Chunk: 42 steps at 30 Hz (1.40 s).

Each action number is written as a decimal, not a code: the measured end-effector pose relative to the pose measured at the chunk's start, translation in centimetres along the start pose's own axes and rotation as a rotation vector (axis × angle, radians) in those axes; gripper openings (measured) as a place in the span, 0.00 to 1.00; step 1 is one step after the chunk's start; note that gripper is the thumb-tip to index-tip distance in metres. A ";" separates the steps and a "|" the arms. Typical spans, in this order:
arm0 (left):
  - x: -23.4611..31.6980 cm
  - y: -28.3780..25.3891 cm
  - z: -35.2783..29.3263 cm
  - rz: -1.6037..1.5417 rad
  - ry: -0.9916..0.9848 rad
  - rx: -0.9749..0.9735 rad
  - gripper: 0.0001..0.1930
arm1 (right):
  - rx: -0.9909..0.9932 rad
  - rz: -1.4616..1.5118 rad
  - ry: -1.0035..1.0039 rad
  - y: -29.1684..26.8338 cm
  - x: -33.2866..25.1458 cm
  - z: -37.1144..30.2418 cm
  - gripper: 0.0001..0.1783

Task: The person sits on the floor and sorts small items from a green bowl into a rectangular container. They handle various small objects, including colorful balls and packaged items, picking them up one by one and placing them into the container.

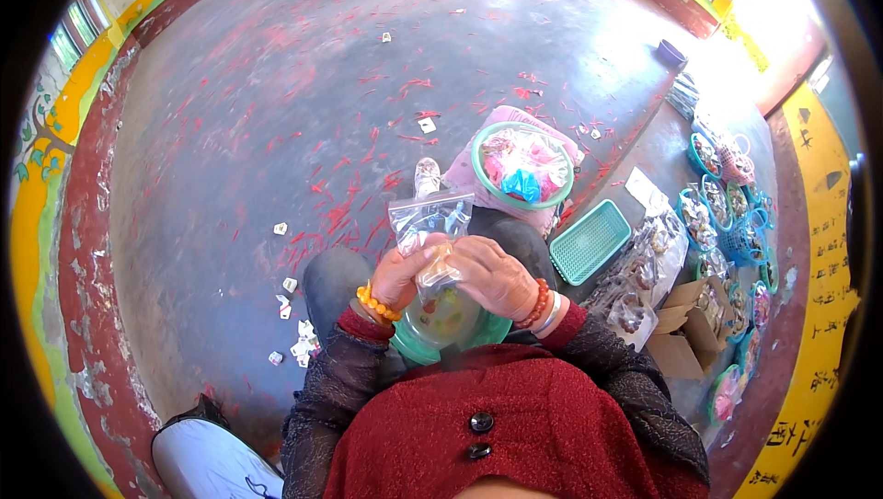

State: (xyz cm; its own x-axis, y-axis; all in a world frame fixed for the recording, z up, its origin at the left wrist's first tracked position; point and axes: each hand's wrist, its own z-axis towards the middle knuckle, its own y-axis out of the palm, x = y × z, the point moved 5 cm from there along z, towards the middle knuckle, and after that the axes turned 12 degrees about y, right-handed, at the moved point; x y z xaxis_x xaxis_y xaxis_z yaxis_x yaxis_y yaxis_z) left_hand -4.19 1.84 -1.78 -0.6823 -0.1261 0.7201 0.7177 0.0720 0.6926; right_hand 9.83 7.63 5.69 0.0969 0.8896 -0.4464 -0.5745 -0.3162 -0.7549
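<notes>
In front of my chest, a clear zip bag (429,214) is held between both hands, with some bluish bits showing through its upper part. My left hand (401,276) pinches its left side, thumb turned inward. My right hand (497,276) is closed on the right side, fingers bent over the plastic. Something yellowish shows between the fingertips, too blurred to name. Below the hands, a green basin (494,332) rests in my lap, partly covered by clear plastic (443,317) with pale yellow and green shapes under it.
Ahead to the right, a green-rimmed basin (478,163) full of small plastic packets stands on pink cloth (457,172). Right of my knee are a green tray (563,264), plastic bags (635,283), a cardboard box (676,352) and several baskets (740,241). Red strips (336,218) litter the floor.
</notes>
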 end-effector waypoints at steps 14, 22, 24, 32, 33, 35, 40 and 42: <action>-3.0 -0.2 -1.2 0.234 -0.121 -0.039 0.16 | -0.107 1.607 1.073 4.3 3.5 -3.2 0.19; -3.2 0.1 -1.2 0.258 -0.148 -0.051 0.20 | 0.142 1.651 1.023 3.2 5.5 -3.0 0.11; -2.8 0.8 -1.1 0.275 -0.131 -0.069 0.20 | 0.123 1.645 0.959 2.5 6.3 -2.6 0.13; -2.7 0.9 -1.4 0.289 -0.213 -0.112 0.20 | -0.043 1.487 1.007 2.0 6.8 -2.4 0.15; -2.9 0.8 -1.5 0.317 -0.237 -0.124 0.19 | -0.053 1.400 1.006 2.1 7.1 -2.5 0.14; -2.9 0.8 -1.3 0.385 -0.217 -0.156 0.17 | -0.022 1.412 0.990 1.6 6.8 -2.0 0.12; -3.1 1.2 -1.1 0.282 -0.177 -0.189 0.18 | 0.085 1.424 0.974 1.7 7.1 -1.7 0.12; -2.6 1.6 -1.0 0.210 -0.165 -0.193 0.20 | 0.113 1.475 0.961 1.5 7.2 -1.5 0.12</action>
State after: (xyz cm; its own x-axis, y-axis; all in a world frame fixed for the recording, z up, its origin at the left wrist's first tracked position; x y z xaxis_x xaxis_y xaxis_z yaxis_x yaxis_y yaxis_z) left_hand -1.14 1.31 -2.59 -0.5188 0.0346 0.8542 0.8474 -0.1109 0.5192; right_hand 10.83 13.05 0.61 -0.1309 -0.5942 -0.7936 -0.6610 -0.5443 0.5166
